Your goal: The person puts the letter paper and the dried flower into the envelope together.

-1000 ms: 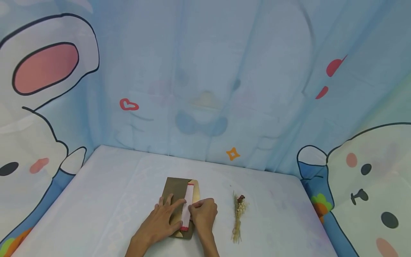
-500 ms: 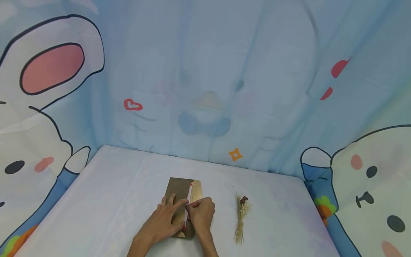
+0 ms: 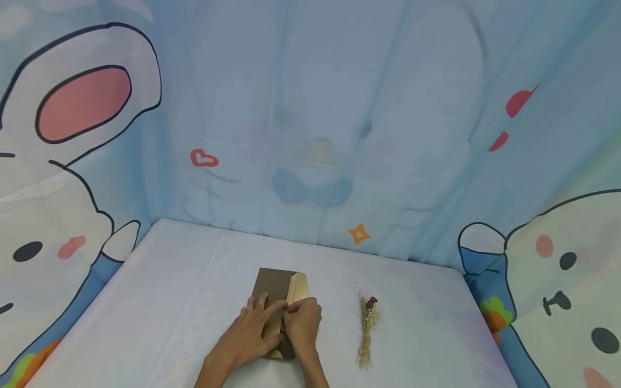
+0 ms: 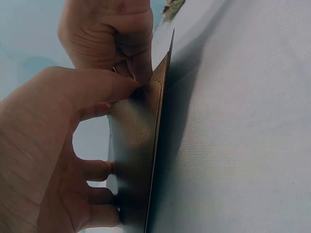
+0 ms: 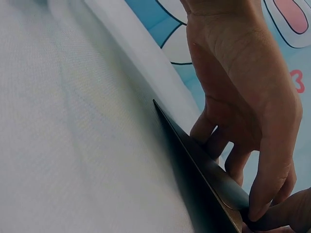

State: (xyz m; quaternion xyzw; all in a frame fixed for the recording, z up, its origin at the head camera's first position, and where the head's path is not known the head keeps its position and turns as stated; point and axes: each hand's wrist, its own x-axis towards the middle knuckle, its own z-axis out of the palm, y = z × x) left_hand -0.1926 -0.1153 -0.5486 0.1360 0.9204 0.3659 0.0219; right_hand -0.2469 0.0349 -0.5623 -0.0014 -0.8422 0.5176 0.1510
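Observation:
A brown-gold paper envelope (image 3: 273,283) lies on the white-covered table, its pale gold flap (image 3: 298,286) folded out to the right. My left hand (image 3: 246,333) rests on the envelope's face with fingers spread; thumb and index finger reach its mouth. At that mouth my right hand (image 3: 303,320) has curled fingers, pinching at the edge beside the left thumb. In the left wrist view the fingertips of both hands meet at a dark gap in the envelope (image 4: 136,131). The white card with red ends is hidden from sight.
A small bunch of dried flowers (image 3: 365,334) lies on the table to the right of the envelope. Behind the table (image 3: 417,312) hangs a blue curtain (image 3: 233,97) printed with cartoon animals.
The white red-ended card has slid left into the envelope until it no longer shows. The right hand moved slightly left with it; the left hand stayed on the envelope.

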